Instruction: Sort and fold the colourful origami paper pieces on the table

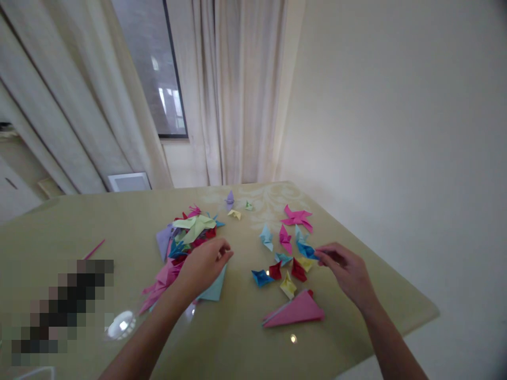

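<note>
My right hand [344, 268] pinches a blue origami boat [307, 250] between thumb and fingertips, at the right side of a cluster of small folded papers. Close by in that cluster lie a yellow boat [306, 263], a dark red boat [299, 270], another blue boat [262, 278] and a magenta folded piece [285, 238]. Over the right edge of a mixed origami pile [194, 227] hovers my left hand [208, 262], its fingers loosely curled, thumb apart, nothing visible in them. Its wrist and forearm hide part of the pile and of a light blue paper [216, 287].
A pink folded paper cone [295, 311] lies at the near side of the table [237, 343]. Farther back are a pink pinwheel [298, 217] and a purple crane [230, 200]. At left lies a pink stick [94, 249]. A wall [415, 158] runs along the right.
</note>
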{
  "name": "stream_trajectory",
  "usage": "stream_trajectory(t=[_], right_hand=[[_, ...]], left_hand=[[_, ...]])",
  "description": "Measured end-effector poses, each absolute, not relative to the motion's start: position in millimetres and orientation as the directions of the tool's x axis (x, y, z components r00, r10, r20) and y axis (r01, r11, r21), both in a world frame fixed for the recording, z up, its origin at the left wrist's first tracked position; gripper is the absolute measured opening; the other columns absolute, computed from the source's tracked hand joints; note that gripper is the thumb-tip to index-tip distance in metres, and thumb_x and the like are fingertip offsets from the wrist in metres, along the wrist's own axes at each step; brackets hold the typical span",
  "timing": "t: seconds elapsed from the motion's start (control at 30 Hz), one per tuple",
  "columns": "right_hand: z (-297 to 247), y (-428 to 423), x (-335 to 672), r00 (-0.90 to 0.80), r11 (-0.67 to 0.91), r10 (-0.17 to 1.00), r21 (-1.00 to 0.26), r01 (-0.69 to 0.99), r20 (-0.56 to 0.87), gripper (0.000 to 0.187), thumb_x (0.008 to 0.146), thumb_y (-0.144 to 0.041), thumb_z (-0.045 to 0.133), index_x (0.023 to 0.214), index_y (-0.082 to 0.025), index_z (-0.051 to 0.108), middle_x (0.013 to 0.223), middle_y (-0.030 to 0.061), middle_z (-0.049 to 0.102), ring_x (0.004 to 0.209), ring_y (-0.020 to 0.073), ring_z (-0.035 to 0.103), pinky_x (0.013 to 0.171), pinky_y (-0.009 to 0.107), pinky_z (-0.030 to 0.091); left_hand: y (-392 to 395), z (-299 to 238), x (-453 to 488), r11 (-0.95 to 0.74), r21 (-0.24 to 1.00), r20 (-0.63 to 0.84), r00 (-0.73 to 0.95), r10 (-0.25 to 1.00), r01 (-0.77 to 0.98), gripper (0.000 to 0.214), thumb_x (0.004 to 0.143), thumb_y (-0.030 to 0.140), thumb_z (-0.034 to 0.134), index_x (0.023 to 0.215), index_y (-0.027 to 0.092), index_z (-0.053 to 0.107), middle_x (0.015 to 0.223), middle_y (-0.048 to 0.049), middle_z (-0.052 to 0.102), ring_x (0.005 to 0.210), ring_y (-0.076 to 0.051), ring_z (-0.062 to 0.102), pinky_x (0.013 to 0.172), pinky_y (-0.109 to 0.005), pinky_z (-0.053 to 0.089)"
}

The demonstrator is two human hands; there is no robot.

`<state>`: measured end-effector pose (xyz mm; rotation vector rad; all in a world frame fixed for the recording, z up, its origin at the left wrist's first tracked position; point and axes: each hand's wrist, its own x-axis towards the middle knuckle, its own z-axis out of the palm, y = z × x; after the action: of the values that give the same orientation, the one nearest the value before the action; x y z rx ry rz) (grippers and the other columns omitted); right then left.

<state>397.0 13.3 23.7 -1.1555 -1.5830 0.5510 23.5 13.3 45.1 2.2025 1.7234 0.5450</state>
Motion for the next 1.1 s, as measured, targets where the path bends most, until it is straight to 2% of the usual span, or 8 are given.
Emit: stream_trajectory(t=[0.07,0.2,0.37,0.57,0.7,0.8,0.93,1.1], right_hand=[[5.0,-1.4,416.7,0.111,0.318,0.897,-0.800,0.509,0.427,0.046,0.084,-0.067,0.078,0.088,-0.022,0.080,0.080,0.0093,0.078,0.066,0.0261,0.075,0.064,0.035,0.062],[-20.5,-21.7,435.3,0.206,0.170,0.909,-0.774,0.610,0.362,0.045,0.081,-0.068,0.074,0.088,-0.024,0.077,0.078,0.0098,0.080,0.069,0.0309,0.078,0.063,0.039,0.064],[-31.4,-34.3,433.9,0.179,0.114,0.939,-0.758,0.642,0.293,0.041,0.085,-0.059,0.069,0.104,-0.024,0.078,0.082,0.0081,0.081,0.074,0.0309,0.079,0.068,0.040,0.065],[-28.2,-41.0,418.7,0.239,0.213,0.801,-0.633,0.744,0.550,0.038,0.091,-0.055,0.065,0.102,-0.021,0.079,0.099,0.0118,0.072,0.065,0.0214,0.067,0.052,0.033,0.058],[-12.5,-46.0,387.9,0.187,0.327,0.679,-0.521,0.788,0.710,0.029,0.100,-0.045,0.062,0.102,-0.021,0.078,0.094,0.0092,0.067,0.065,0.0189,0.059,0.060,0.033,0.056],[0.6,-51.6,353.5,0.117,0.450,0.669,-0.525,0.722,0.734,0.019,0.103,-0.036,0.063,0.104,-0.022,0.076,0.095,0.0084,0.067,0.071,0.0195,0.060,0.065,0.032,0.055],[10.0,-61.4,301.0,-0.034,0.577,0.733,-0.595,0.560,0.679,0.015,0.104,-0.029,0.062,0.107,-0.025,0.076,0.097,0.0069,0.070,0.080,0.0210,0.067,0.070,0.031,0.057],[8.1,-68.6,241.7,-0.204,0.560,0.826,-0.723,0.405,0.525,0.024,0.104,-0.031,0.063,0.127,-0.028,0.071,0.109,0.0061,0.074,0.085,0.0211,0.072,0.077,0.032,0.062]], left_hand=[[2.0,21.5,6.0,-0.199,0.324,0.064,0.188,0.980,0.925,0.023,0.100,0.037,0.058,0.107,0.020,0.072,0.110,-0.0131,0.078,0.106,-0.031,0.074,0.091,-0.040,0.053],[-15.1,-13.0,4.5,-0.184,0.160,0.124,0.165,0.978,0.970,0.043,0.095,0.040,0.065,0.132,0.018,0.068,0.145,-0.0214,0.065,0.138,-0.040,0.058,0.113,-0.054,0.045],[-21.2,-14.7,11.3,-0.216,0.217,0.085,0.202,0.976,0.952,0.024,0.095,0.030,0.060,0.113,0.021,0.073,0.133,-0.0152,0.071,0.134,-0.035,0.061,0.112,-0.051,0.046],[-26.7,-7.8,18.8,-0.255,0.120,0.104,0.244,0.964,0.959,0.028,0.096,0.020,0.051,0.115,0.017,0.073,0.123,-0.0167,0.072,0.122,-0.034,0.067,0.105,-0.050,0.051],[-23.1,-10.9,23.3,-0.246,0.049,0.090,0.241,0.966,0.968,0.037,0.099,0.010,0.041,0.119,0.015,0.072,0.119,-0.0181,0.074,0.119,-0.033,0.069,0.102,-0.046,0.055],[-16.9,-15.6,17.6,-0.206,0.138,0.120,0.190,0.974,0.969,0.038,0.102,0.010,0.037,0.111,0.017,0.073,0.116,-0.0169,0.075,0.117,-0.032,0.070,0.096,-0.043,0.057],[-19.9,-10.6,14.5,-0.253,0.442,0.365,0.085,0.927,0.861,0.028,0.106,0.030,0.042,0.102,0.022,0.069,0.109,-0.0123,0.076,0.108,-0.028,0.071,0.094,-0.041,0.057],[-40.2,0.8,33.8,-0.395,0.636,0.531,-0.003,0.848,0.663,0.028,0.107,0.039,0.045,0.097,0.023,0.067,0.089,-0.0061,0.074,0.085,-0.022,0.070,0.079,-0.032,0.056]])
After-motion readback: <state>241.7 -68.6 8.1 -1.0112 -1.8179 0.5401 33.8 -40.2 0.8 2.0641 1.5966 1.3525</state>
